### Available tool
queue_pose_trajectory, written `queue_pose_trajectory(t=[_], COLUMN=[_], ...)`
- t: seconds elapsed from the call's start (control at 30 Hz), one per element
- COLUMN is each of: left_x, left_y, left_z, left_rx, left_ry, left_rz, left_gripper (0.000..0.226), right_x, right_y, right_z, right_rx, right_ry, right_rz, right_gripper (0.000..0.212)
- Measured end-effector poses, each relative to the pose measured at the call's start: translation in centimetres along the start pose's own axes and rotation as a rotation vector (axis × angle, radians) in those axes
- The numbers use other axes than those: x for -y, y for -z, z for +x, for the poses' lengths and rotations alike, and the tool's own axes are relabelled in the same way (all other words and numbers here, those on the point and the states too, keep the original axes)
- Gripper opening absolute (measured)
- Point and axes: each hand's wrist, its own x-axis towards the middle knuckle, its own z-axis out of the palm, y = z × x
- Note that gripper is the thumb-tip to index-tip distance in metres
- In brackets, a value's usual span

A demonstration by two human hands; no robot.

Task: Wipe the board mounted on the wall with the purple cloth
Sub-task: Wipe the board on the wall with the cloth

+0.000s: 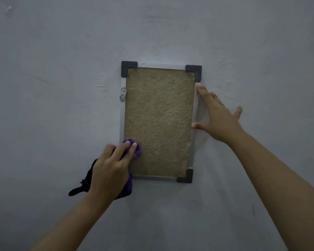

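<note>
A small board (158, 122) hangs upright on the wall, its brown fibrous face ringed by a thin metal frame with dark plastic corners. My left hand (110, 169) presses the purple cloth (136, 151) against the board's lower left corner; the cloth bunches under my fingers and dark folds hang below my palm. My right hand (219, 116) lies flat against the board's right edge, fingers spread, thumb and fingertips touching the frame. The lower left corner piece is hidden by my left hand.
A metal hanging bracket (123, 95) with a screw sits on the board's left frame edge. The grey painted wall (62, 69) surrounds the board, with faint scuffs. A small clear hook (8, 9) shows at the top left.
</note>
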Motion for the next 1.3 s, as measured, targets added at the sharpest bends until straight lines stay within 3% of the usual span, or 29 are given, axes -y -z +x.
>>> queue_pose_trajectory(t=[0.13,0.27,0.47,0.67,0.93,1.07,1.3], left_x=[-4.3,-7.7,-4.9,1.7,2.6,0.4,-0.8], left_y=[-0.5,-3.4,-3.6,-1.7,2.2,0.2,-1.5], left_z=[0.6,0.1,-0.8,-1.6,-0.2,0.6,-0.4], left_rx=[-0.092,0.030,0.031,0.053,0.004,0.015,0.016], left_ry=[-0.125,-0.272,-0.303,-0.442,-0.178,-0.164,0.010], left_rz=[-0.102,-0.100,-0.029,0.088,0.074,0.004,-0.082], left_gripper=[0.034,0.036,0.037,0.033,0.041,0.037,0.040], right_x=[0.1,0.0,-0.1,-0.1,0.2,0.3,0.4], right_y=[0.1,0.0,-0.1,-0.3,-0.3,-0.3,-0.2], right_z=[0.0,-0.2,-0.1,-0.2,-0.1,-0.1,-0.2], right_rx=[-0.003,-0.005,-0.017,-0.015,-0.001,0.001,0.007], right_ry=[-0.003,0.001,0.010,0.009,-0.018,-0.023,-0.017], right_rz=[-0.004,-0.010,0.004,0.017,0.003,-0.004,-0.014], right_gripper=[0.105,0.106,0.105,0.104,0.105,0.106,0.106])
